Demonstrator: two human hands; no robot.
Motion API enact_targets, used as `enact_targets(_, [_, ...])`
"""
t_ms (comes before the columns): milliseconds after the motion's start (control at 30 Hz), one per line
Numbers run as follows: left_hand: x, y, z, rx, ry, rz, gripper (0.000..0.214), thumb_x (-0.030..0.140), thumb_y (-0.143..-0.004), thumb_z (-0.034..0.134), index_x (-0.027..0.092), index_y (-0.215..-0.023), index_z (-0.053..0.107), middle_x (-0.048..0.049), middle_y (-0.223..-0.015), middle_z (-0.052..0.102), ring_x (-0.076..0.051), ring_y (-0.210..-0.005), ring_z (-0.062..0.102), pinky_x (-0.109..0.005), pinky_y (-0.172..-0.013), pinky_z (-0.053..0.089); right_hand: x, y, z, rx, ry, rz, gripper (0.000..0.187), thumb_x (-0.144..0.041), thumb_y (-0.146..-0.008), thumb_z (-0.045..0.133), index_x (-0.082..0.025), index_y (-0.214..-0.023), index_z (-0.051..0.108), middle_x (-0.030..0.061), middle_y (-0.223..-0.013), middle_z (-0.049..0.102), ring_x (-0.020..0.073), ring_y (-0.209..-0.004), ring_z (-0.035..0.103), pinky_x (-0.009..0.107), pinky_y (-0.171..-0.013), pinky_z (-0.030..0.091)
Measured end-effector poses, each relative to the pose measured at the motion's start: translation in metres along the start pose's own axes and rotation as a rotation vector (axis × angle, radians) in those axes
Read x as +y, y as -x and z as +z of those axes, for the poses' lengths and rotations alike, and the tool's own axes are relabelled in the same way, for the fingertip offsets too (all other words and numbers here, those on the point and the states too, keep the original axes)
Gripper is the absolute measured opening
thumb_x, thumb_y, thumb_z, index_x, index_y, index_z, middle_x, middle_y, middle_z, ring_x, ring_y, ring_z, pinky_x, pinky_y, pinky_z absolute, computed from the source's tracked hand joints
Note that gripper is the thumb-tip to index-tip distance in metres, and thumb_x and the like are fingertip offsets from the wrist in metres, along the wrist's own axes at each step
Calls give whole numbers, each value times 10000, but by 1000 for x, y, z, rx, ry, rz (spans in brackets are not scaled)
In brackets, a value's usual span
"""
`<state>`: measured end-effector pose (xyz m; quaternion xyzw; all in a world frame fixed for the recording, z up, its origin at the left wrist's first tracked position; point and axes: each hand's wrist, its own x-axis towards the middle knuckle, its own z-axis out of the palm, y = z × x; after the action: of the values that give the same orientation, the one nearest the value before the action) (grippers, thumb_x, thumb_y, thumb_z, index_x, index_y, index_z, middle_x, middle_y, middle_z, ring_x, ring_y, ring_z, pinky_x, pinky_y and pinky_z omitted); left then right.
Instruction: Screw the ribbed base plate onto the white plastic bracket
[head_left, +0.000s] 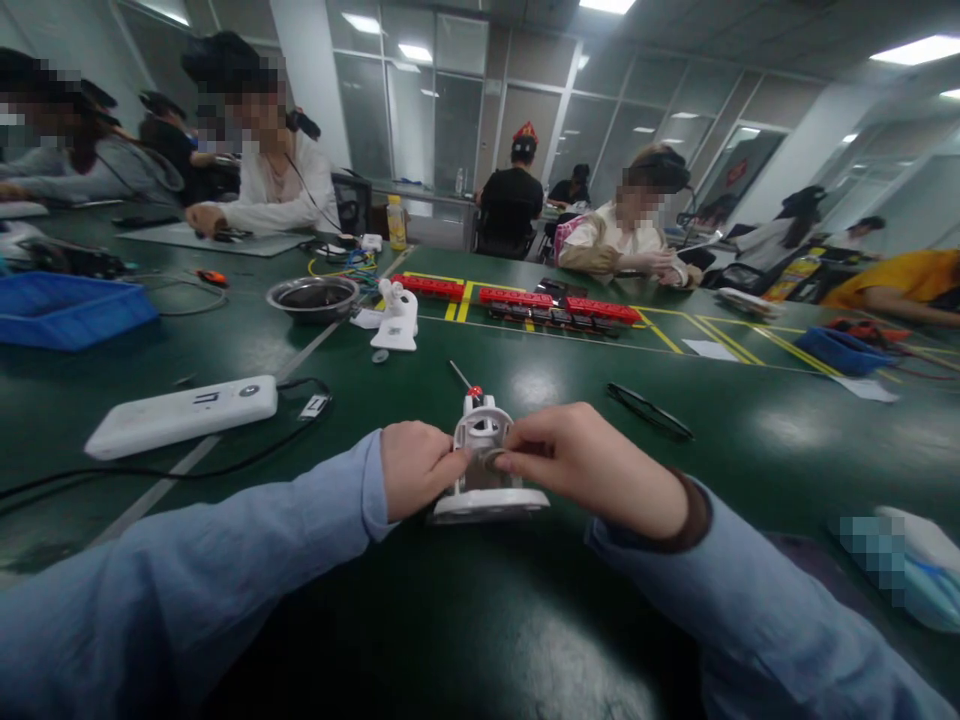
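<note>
A white plastic housing with a rounded arch and a flat base (491,502) stands on the green table in front of me. My left hand (422,468) grips its left side, fingers curled against the arch. My right hand (574,455) is closed in a pinch at the arch's opening, with the thumb and forefinger on a small pale rounded piece whose kind I cannot make out. Just behind the housing is a screwdriver (475,392) with a red and black handle, its thin shaft pointing away to the left. Fingers hide part of the housing's inside.
Left of me lie a white power strip (187,415) with a black cable and a blue bin (71,312). Farther back are a metal bowl (313,298), another white plastic part (395,320) and red strips (517,299). Black tweezers (649,410) lie to the right. Several people sit around.
</note>
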<state>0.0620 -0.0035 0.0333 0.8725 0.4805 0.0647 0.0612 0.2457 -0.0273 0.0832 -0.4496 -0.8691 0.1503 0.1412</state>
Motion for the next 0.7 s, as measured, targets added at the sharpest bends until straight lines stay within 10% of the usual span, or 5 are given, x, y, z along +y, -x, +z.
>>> enact_targets(367, [-5, 1, 4, 36, 218, 95, 331, 301, -787, 374, 147, -571, 573, -6, -532, 508, -96, -489, 449, -211, -476, 274, 1, -2, 13, 21, 140, 12, 94, -263, -736, 635, -189, -678, 639, -11, -633, 587, 92, -555, 485, 204, -491, 273])
enact_targets(533, [-9, 6, 7, 210, 163, 181, 318, 297, -770, 370, 144, -579, 574, -9, -526, 497, -98, -486, 440, -209, -479, 289, 0, -1, 25, 204, 386, -127, 146, -298, -743, 625, -170, -680, 599, 7, -640, 582, 117, -580, 487, 232, -487, 232])
enact_targets(700, [-8, 8, -4, 98, 188, 180, 218, 326, -687, 467, 171, -607, 597, 1, -536, 536, -106, -500, 480, -204, -482, 304, -1, 1, 33, 338, 498, -247, 141, -301, -770, 591, -171, -725, 560, 6, -641, 585, 132, -575, 495, 250, -491, 231])
